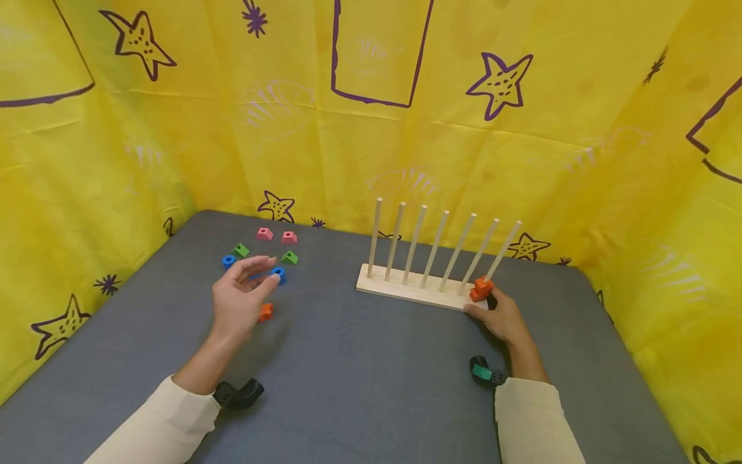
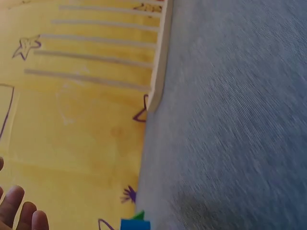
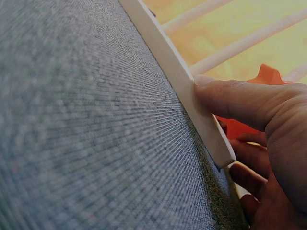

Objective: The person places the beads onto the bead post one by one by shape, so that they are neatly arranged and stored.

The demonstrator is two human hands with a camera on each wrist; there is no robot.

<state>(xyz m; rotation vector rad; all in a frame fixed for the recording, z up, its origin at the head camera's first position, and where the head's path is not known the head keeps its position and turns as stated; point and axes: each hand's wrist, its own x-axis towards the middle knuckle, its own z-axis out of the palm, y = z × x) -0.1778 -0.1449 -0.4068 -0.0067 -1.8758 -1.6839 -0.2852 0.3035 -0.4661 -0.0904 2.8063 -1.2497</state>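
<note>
A wooden peg stand [image 1: 406,293] with a row of several upright pegs stands on the dark table. Orange blocks [image 1: 482,289] sit low on its rightmost peg. My right hand [image 1: 503,316] grips the stand's right end, thumb [image 3: 230,98] on the front edge and fingers behind, beside the orange blocks. My left hand [image 1: 237,299] hovers over the loose blocks at the left with fingers loosely bent, holding nothing. Around it lie a blue block [image 1: 279,276], a second blue block [image 1: 228,261] and an orange block [image 1: 265,312], the last partly hidden by the hand.
Two green blocks [image 1: 290,258] and two pink blocks [image 1: 289,238] lie farther back on the left of the table [image 1: 359,374]. A yellow patterned cloth [image 1: 359,148] hangs behind the table and at both sides.
</note>
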